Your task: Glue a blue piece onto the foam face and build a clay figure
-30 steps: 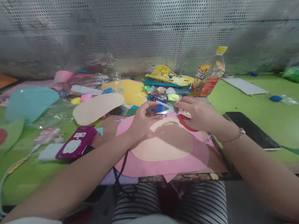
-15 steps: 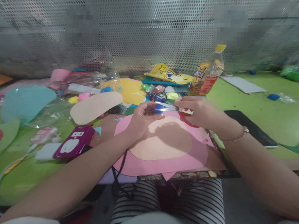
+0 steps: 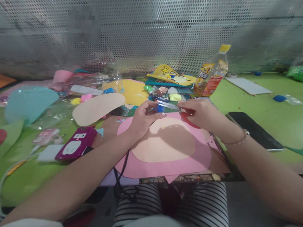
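Cable [image 3: 16,167] is curling along the left end of the bench [image 3: 27,185], and a light-blue cutout [image 3: 30,101] is lying behind it. Next, a purple box [image 3: 77,144] is sitting beside my left forearm, with a long beige cutout [image 3: 99,108] lying beyond it. My left hand [image 3: 145,118] is pinching a small blue piece [image 3: 161,109] between thumb and fingers, above a pink sheet [image 3: 149,171] that is bearing a rounded beige shape [image 3: 162,153]. Soft-looking lumps [image 3: 175,97] are crowding the space just behind. My right hand [image 3: 203,115] is gripping red-handled scissors [image 3: 188,120]; I cannot tell whether the blades are touching the blue piece. Beyond that hand a yellow-capped bottle [image 3: 209,77] is standing, and a dark phone [image 3: 255,130] is lying beside the right wrist. Compared with a second ago, the blades are no longer gaping around the blue piece but are meeting in nearly one line, while bottle and phone are keeping their places.
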Demonstrator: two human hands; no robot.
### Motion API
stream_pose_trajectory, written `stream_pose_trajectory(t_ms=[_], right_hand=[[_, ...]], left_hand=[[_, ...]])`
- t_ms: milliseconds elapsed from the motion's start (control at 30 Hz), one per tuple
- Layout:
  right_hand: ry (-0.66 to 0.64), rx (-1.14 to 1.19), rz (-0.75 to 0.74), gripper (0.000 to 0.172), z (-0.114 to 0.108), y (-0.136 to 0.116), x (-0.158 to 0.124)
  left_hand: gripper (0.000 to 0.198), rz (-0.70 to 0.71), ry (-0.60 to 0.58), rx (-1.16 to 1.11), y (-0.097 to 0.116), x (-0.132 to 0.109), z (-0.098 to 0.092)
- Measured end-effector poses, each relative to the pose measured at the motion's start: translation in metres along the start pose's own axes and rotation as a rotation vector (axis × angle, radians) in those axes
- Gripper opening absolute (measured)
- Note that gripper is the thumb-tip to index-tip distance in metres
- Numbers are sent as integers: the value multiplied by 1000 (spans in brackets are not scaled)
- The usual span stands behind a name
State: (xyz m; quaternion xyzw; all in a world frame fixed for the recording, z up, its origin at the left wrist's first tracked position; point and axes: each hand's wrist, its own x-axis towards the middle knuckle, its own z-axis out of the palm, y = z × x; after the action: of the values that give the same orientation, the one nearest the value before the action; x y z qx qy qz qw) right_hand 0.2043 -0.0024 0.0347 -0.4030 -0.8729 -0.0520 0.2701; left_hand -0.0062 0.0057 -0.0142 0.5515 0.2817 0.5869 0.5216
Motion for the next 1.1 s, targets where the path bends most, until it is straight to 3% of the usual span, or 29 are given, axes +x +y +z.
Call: stream_pose_trajectory(t_ms=[267,433,667,1100], right_hand=[[-21,32,90,22,0,-1,0],[-29,65,52,20,-6,0,1],[-114,-21,-76,29,-1,3,-1],[-97,-26,-71,21,-2,3,0]], left_hand=[[35,10,9,5,1,1,0],[35,-19,16,16,1,0,1],[34,-43,-1,-16,0,0,1],[33,-2,5,65,5,-2,3]])
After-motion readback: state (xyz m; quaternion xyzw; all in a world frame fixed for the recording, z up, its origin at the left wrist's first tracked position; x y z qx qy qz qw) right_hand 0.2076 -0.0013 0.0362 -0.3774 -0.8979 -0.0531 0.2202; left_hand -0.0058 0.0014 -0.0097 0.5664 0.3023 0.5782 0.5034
